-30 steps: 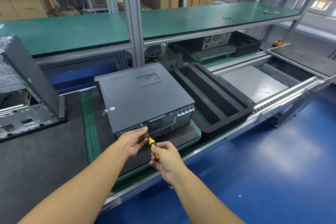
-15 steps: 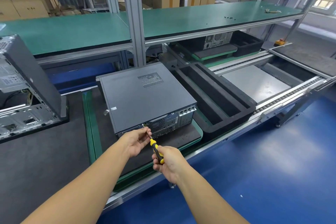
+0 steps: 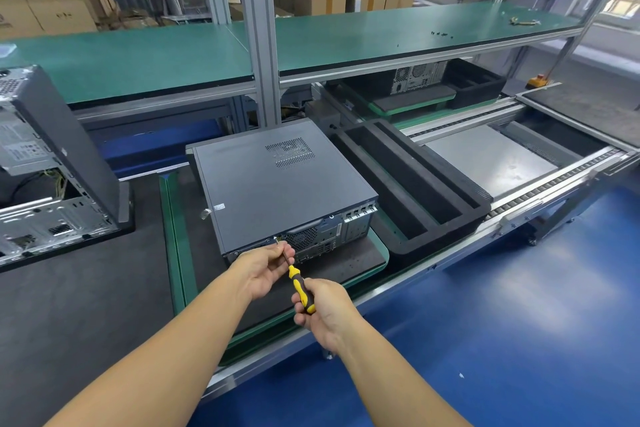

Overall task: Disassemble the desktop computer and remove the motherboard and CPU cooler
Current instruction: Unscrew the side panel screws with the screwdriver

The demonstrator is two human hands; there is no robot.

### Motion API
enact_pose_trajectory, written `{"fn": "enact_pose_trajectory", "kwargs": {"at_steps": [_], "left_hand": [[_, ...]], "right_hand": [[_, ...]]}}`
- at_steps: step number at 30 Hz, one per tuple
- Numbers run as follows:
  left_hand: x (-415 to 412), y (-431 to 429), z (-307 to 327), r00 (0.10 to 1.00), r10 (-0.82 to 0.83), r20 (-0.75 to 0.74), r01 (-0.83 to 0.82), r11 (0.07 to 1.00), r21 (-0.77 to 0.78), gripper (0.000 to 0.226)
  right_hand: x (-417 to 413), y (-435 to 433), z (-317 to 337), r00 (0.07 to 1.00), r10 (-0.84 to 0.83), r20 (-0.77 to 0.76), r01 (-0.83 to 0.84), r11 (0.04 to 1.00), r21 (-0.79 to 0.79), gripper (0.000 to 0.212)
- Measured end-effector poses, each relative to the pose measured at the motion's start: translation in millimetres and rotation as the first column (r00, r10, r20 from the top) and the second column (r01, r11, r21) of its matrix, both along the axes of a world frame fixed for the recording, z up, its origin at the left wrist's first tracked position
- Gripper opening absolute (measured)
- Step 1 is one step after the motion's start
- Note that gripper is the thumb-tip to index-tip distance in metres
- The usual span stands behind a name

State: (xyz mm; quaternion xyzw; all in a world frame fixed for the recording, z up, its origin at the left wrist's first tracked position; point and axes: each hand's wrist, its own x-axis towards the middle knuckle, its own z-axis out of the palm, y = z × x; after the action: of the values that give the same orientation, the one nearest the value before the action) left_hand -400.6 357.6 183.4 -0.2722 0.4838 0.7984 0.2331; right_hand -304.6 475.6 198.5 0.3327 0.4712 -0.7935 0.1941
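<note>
A grey desktop computer (image 3: 277,184) lies flat on a green-edged tray (image 3: 171,218), its rear panel facing me and its cover closed. My right hand (image 3: 323,310) grips the yellow-and-black handle of a screwdriver (image 3: 300,288). The tip points at a screw on the rear panel's upper edge. My left hand (image 3: 265,265) pinches the screwdriver's shaft close to the tip, right against the panel. The motherboard and cooler are hidden inside the case.
A black foam tray (image 3: 415,184) with long slots sits right of the computer on the conveyor. An opened computer case (image 3: 41,163) stands at the left on a dark mat. A green shelf (image 3: 346,35) spans above, with small screws on it. Blue floor lies to the right.
The screwdriver handle and my right hand have drawn back slightly toward me and to the right. My left hand stays at the tip by the rear panel.
</note>
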Motion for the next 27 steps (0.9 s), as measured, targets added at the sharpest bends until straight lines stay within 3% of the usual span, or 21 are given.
{"fn": "enact_pose_trajectory", "kwargs": {"at_steps": [4,14,22,27], "left_hand": [[-2,0,5,1.0,0.022,0.002,-0.022,0.999,0.029,0.009],[-8,9,-2,0.991,0.132,0.006,-0.132,0.99,0.049,0.019],[-10,9,-6,0.992,0.13,-0.004,-0.13,0.991,0.021,0.019],[-9,6,-5,0.994,0.11,-0.011,-0.11,0.994,0.011,0.022]], "right_hand": [[-1,0,-4,0.999,-0.005,-0.032,0.007,0.999,0.043,0.022],[0,4,-1,0.996,0.007,-0.084,0.004,0.991,0.131,0.017],[-4,2,11,0.995,0.089,0.04,-0.086,0.995,-0.059,0.036],[-8,-1,3,0.995,0.101,-0.028,-0.098,0.993,0.073,0.019]]}}
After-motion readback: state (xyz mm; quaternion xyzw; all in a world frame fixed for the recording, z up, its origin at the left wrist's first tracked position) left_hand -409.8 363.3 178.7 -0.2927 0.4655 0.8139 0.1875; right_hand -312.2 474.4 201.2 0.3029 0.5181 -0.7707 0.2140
